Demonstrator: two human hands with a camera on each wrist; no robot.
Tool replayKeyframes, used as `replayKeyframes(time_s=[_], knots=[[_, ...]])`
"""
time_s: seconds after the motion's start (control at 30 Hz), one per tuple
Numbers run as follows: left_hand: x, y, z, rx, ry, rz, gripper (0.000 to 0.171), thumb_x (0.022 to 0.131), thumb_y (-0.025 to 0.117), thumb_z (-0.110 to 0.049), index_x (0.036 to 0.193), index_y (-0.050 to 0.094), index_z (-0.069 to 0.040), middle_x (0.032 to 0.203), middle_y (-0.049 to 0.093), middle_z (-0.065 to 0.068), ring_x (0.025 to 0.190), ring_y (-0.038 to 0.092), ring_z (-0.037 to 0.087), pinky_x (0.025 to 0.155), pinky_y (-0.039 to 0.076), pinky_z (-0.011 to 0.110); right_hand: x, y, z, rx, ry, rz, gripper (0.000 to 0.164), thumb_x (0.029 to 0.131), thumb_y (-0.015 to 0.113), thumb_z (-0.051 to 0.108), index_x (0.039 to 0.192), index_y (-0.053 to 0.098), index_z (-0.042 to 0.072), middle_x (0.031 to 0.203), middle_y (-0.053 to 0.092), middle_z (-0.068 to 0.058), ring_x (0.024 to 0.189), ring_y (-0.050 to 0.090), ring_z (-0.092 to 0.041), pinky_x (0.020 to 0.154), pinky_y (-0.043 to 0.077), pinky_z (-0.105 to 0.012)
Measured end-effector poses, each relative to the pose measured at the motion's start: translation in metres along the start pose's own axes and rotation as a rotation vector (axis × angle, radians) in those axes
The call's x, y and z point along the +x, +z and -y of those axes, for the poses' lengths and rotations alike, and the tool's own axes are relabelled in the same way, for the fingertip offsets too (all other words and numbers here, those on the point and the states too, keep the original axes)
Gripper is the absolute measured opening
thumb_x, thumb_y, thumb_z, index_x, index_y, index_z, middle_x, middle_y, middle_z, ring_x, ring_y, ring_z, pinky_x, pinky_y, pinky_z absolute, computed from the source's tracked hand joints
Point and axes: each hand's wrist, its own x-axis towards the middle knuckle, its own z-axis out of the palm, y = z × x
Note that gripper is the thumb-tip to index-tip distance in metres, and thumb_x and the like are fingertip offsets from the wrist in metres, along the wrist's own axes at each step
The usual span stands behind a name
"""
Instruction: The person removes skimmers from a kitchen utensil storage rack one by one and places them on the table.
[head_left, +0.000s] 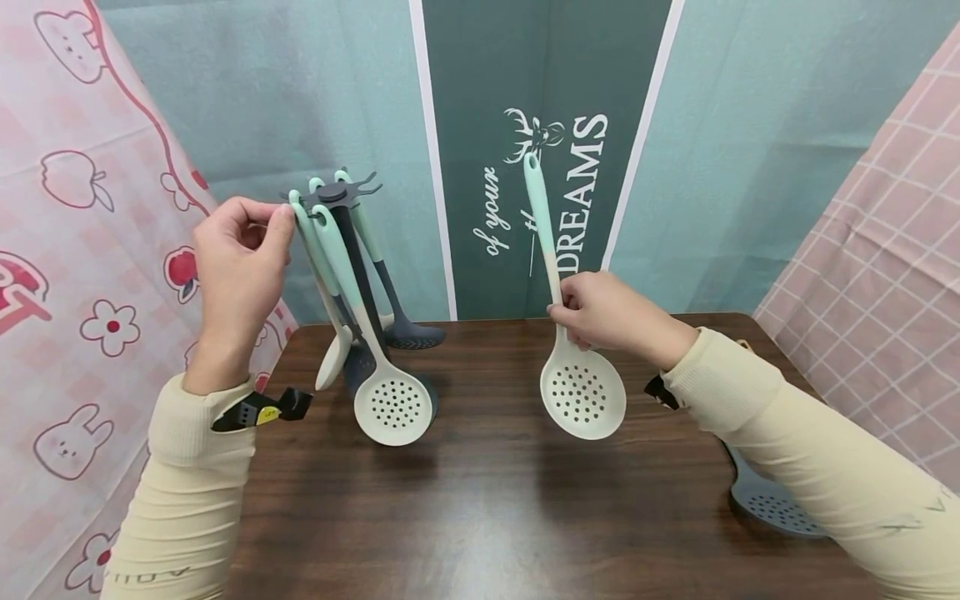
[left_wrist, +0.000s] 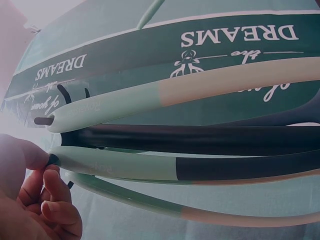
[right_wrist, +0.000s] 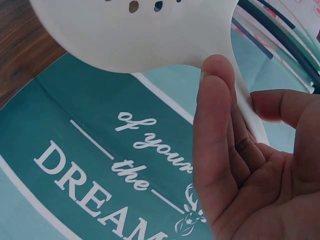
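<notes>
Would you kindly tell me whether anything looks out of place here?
One grey skimmer lies on the table, partly hidden by the right sleeve, whereas other utensils hang from the rack. No spill shows.

Soft, even light filled the head view; a pale glare lay on the near worktop point(head_left: 480, 542) (its dark wood made the sheen stand out), with dim shadows beneath the skimmers point(head_left: 583, 423). The left wrist view was hazy, washed out around the left hand point(left_wrist: 35, 197), and the backdrop point(left_wrist: 135, 57) bowed at its edges. The right wrist view was clearer, its lettering point(right_wrist: 131, 176) crisp.
</notes>
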Motion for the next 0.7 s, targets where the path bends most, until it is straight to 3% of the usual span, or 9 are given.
replayKeyframes(time_s=[0.13,0.43,0.7], knots=[[0.000,0.000,0.000,-0.007,0.000,-0.003,0.010,0.099,0.065,-0.017,0.095,0.071,-0.010,0.077,0.058,-0.007,0.060,0.052,0.008,0.061,0.045,0.020,-0.003,-0.004,-0.006,-0.005,0.022,0.018,0.021,0.099,0.052,0.011,0.080,0.059,0.004,0.055,0.058,-0.004,0.048,0.052,-0.014,0.051,0.044,-0.028],[0.001,0.000,0.001,-0.002,0.004,-0.003,0.009,0.099,0.066,-0.017,0.094,0.071,-0.011,0.075,0.058,-0.007,0.060,0.051,0.008,0.060,0.045,0.020,-0.009,-0.008,-0.027,0.018,0.098,0.080,0.021,0.101,0.052,0.012,0.086,0.062,0.000,0.061,0.064,-0.004,0.050,0.062,-0.015,0.052,0.055,-0.031],[0.001,-0.001,0.002,-0.002,0.023,-0.005,0.009,0.099,0.066,-0.017,0.095,0.071,-0.010,0.075,0.058,-0.008,0.060,0.051,0.008,0.059,0.044,0.020,-0.015,-0.010,-0.040,0.009,0.141,0.131,0.025,0.103,0.053,0.015,0.085,0.061,-0.001,0.063,0.064,-0.005,0.052,0.063,-0.015,0.053,0.056,-0.031]])
